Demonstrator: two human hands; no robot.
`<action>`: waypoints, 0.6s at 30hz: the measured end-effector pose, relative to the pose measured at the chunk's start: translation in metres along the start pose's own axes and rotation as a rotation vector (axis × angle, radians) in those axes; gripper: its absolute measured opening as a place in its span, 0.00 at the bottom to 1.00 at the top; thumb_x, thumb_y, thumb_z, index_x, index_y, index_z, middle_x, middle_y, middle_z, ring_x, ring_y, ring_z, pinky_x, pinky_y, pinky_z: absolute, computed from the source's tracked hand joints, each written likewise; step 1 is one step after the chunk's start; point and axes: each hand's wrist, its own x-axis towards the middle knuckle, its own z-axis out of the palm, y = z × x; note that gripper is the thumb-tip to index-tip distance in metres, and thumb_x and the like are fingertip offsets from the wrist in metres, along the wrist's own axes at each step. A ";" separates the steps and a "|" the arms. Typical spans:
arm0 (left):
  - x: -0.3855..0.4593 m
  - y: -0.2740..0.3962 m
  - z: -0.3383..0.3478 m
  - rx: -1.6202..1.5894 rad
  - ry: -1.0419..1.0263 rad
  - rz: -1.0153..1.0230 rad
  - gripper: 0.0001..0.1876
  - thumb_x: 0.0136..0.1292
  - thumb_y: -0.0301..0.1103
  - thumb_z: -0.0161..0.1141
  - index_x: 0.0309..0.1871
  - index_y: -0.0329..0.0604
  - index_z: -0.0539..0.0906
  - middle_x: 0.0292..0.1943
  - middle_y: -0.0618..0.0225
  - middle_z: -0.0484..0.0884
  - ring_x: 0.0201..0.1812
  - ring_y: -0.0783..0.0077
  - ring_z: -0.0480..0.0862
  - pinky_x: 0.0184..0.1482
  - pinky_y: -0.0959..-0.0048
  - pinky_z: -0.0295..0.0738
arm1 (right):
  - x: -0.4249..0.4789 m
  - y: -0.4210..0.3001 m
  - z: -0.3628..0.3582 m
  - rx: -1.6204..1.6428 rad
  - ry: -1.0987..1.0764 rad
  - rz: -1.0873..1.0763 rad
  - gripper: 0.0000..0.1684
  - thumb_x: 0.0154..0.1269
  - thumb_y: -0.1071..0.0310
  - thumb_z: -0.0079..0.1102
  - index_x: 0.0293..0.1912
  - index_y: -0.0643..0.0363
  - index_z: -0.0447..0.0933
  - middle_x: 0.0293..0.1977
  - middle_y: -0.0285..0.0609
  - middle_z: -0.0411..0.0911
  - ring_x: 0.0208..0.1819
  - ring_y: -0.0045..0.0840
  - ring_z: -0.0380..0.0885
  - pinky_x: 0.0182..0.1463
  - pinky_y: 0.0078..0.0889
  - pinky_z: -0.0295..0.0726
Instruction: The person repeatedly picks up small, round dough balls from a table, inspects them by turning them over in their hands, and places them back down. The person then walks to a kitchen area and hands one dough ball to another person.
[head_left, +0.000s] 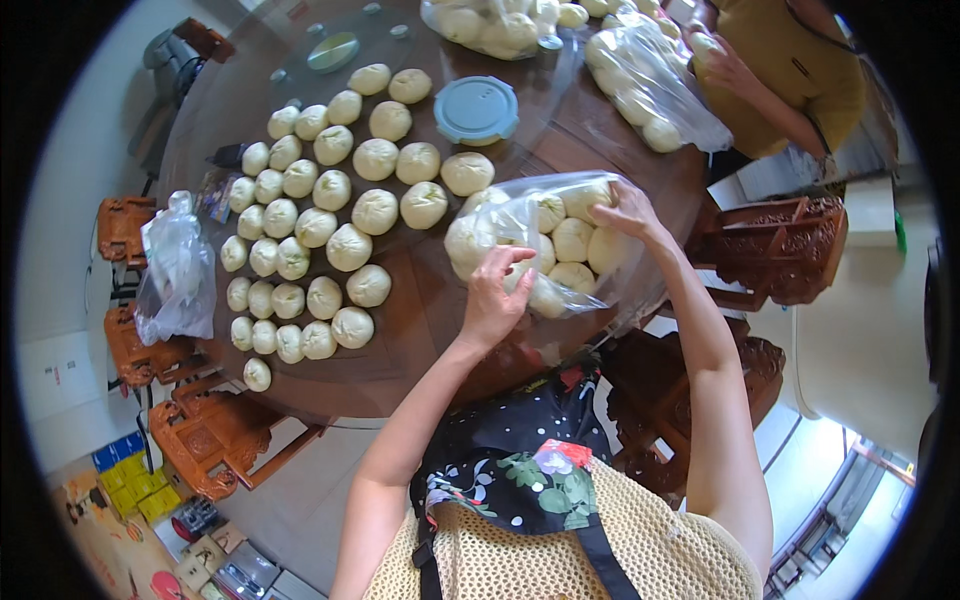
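A clear plastic bag (630, 274) packed with steamed buns (572, 238) lies on the round wooden table (420, 300) in front of me. My right hand (634, 212) is at the bag's far right rim, fingers around the film and thumb on the inside against a bun. On the near left side, my left hand (496, 296) is held over the bag's opening, thumb and forefinger apart and nothing visible between them. Its other fingers are curled and partly hidden. Rows of loose pale buns (349, 247) cover the tabletop to the left of the bag.
Beyond the bag stands a round container with a blue lid (476, 109). More bagged buns (480, 26) lie at the far side, with another bag (637, 82) beside a person (780, 82) holding a bun. A crumpled plastic bag (176, 274) hangs over the left edge. Carved wooden chairs (214, 435) surround the table.
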 end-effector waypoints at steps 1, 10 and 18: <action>0.001 0.002 0.001 -0.002 0.001 0.001 0.11 0.62 0.28 0.60 0.48 0.39 0.82 0.45 0.61 0.83 0.47 0.62 0.84 0.46 0.68 0.79 | 0.000 0.002 -0.002 0.190 -0.002 0.035 0.40 0.47 0.46 0.66 0.56 0.62 0.76 0.48 0.46 0.82 0.50 0.36 0.79 0.55 0.39 0.76; 0.007 0.020 0.020 0.019 0.037 0.041 0.14 0.59 0.26 0.63 0.49 0.41 0.81 0.44 0.63 0.80 0.41 0.67 0.81 0.42 0.69 0.75 | -0.007 0.048 0.000 0.725 -0.169 0.229 0.32 0.64 0.47 0.58 0.59 0.61 0.74 0.46 0.36 0.77 0.45 0.21 0.72 0.55 0.27 0.68; -0.003 0.029 0.020 0.151 0.178 0.095 0.28 0.52 0.30 0.70 0.58 0.44 0.74 0.53 0.61 0.70 0.40 0.68 0.73 0.46 0.67 0.73 | -0.030 0.047 -0.004 1.402 -0.232 0.104 0.27 0.67 0.53 0.55 0.56 0.64 0.76 0.51 0.39 0.80 0.52 0.24 0.77 0.62 0.33 0.71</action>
